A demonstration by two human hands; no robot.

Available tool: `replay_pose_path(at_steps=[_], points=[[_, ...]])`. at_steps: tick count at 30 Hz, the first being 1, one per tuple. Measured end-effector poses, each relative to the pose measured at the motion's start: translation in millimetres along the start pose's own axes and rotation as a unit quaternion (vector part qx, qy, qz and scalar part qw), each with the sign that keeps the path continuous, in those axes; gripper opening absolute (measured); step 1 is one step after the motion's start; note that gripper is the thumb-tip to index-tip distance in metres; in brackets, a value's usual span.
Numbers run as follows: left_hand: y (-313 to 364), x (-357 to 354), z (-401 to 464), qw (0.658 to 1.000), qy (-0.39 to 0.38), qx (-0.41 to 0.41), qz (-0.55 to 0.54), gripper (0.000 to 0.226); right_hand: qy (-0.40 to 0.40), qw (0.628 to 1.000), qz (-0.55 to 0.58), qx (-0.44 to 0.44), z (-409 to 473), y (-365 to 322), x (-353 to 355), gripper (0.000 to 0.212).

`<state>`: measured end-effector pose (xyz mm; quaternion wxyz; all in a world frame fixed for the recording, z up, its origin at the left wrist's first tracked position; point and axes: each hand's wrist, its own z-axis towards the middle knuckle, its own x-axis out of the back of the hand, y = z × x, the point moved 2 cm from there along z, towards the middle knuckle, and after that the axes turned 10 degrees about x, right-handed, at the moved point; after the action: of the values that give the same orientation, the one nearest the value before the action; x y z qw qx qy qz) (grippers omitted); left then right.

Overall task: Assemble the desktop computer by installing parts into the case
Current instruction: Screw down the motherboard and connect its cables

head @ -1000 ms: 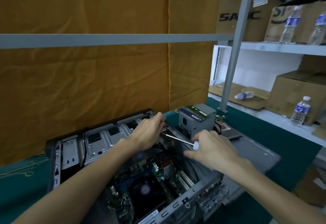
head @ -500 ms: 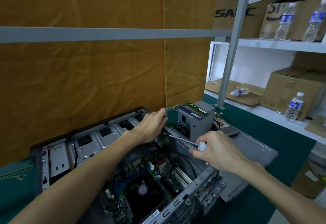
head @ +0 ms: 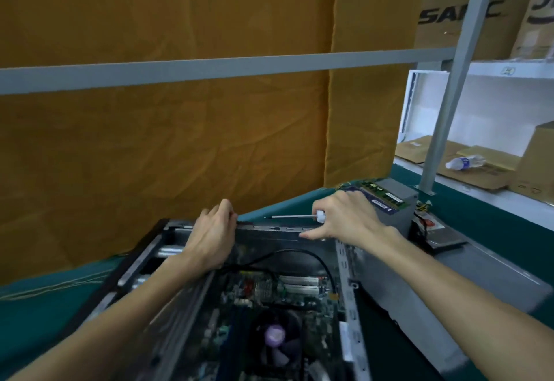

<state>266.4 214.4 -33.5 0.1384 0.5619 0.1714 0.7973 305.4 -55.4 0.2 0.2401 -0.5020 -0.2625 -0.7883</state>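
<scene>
On case (head: 269, 230) rim: left hand (head: 211, 236) gripping, right hand (head: 344, 218) holding screwdriver (head: 295, 216).

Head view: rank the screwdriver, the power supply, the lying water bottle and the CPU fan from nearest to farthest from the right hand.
1. Screwdriver, held in the right hand.
2. Power supply, just behind the hand.
3. CPU fan, lower down inside the case.
4. Water bottle, lying on the shelf at far right.

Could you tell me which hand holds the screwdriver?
The right hand holds the screwdriver, shaft pointing left; the left hand only grips the case's far edge.
</scene>
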Motion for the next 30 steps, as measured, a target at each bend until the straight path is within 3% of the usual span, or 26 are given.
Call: replay_pose_path(at_steps=[4,10,13,17,20,27,30], points=[[-10.6,10.3,-16.9,0.997,0.037,0.054,0.03,0.02,-0.02,0.997,-0.053,0.058,25.5,-6.0,-3.1,0.061],[-36.8,31.9,-32.9,0.991,0.057,0.113,0.037,0.019,-0.07,0.996,-0.008,0.061,52.9,-36.7,-3.2,0.051],[-40.3,34.9,-31.1,0.994,0.025,0.108,0.001,0.022,-0.067,0.997,-0.025,0.035,39.1,-42.2,-3.7,0.018],[-37.9,34.5,-29.5,0.995,-0.023,0.093,-0.039,0.025,-0.069,0.997,-0.013,-0.014,28.3,-47.4,-5.6,0.028],[-39.2,35.7,-35.8,0.995,-0.006,0.094,-0.029,0.029,-0.077,0.997,-0.003,-0.014,32.5,-50.7,-5.9,0.016],[-37.9,42.5,-66.5,0.993,0.023,0.091,0.064,0.023,-0.076,0.996,-0.016,0.034,48.1,-56.6,-5.5,0.017],[-15.6,46.3,-76.0,0.996,0.072,0.011,0.054,0.025,-0.02,0.999,0.008,-0.038,40.5,-56.1,-3.8,0.016]])
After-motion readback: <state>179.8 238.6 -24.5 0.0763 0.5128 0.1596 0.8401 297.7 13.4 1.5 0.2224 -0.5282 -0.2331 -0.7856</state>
